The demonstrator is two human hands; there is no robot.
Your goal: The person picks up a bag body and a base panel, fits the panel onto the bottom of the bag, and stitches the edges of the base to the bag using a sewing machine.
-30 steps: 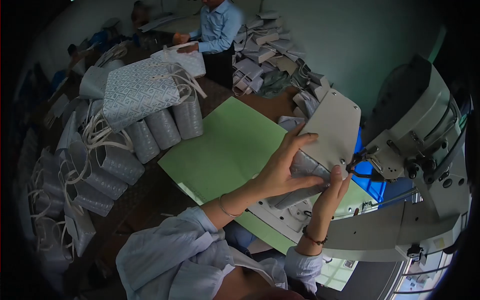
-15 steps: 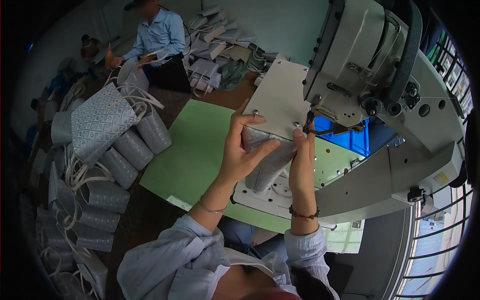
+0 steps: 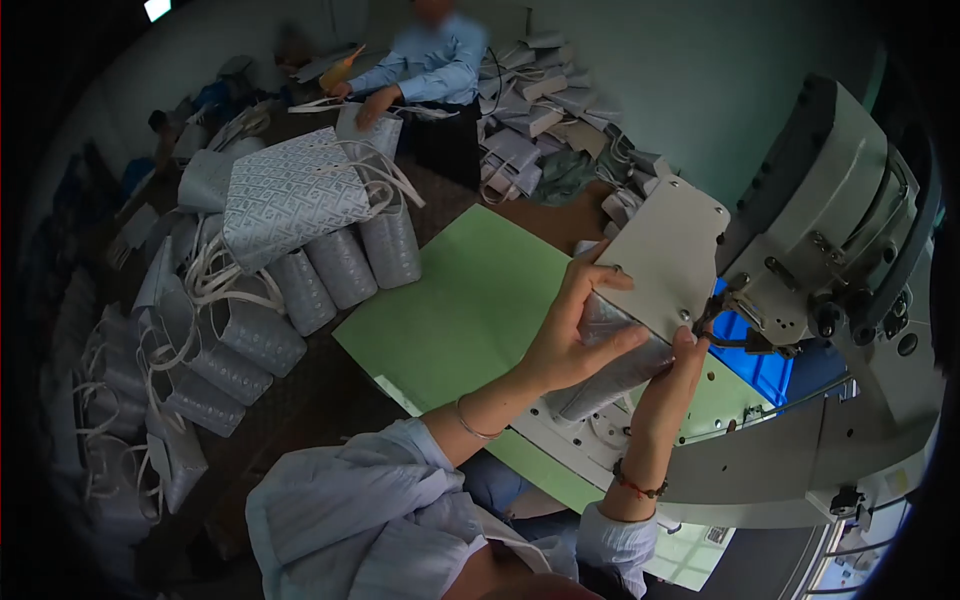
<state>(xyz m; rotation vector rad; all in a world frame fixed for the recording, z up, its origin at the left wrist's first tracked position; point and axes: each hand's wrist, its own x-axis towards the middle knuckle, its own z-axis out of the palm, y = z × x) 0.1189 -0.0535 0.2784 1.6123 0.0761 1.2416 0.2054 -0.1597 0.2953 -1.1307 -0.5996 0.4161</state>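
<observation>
Both my hands grip a silver-grey handbag (image 3: 618, 365) at the sewing machine (image 3: 770, 285). Its beige bottom panel (image 3: 662, 262), with metal studs near the corners, faces up and away from me. My left hand (image 3: 572, 340) wraps the left side, thumb pressed on the silver face and fingers along the panel's edge. At the near right corner my right hand (image 3: 672, 385) pinches the edge, thumb up, close beside the machine's needle and presser-foot area (image 3: 712, 325). The exact needle contact is hidden by the hand and metal parts.
A green table top (image 3: 470, 300) extends to the left. Stacked silver bags (image 3: 290, 190) with white handles lie beyond it. A co-worker in a blue shirt (image 3: 430, 70) handles a bag at the back, near another bag heap (image 3: 540, 100). A blue crate (image 3: 745, 355) sits behind the machine.
The view has swung left, so everything appears shifted right and slightly down. Both hands keep the same grip on the handbag at the machine. The co-worker's hands have moved on their bag.
</observation>
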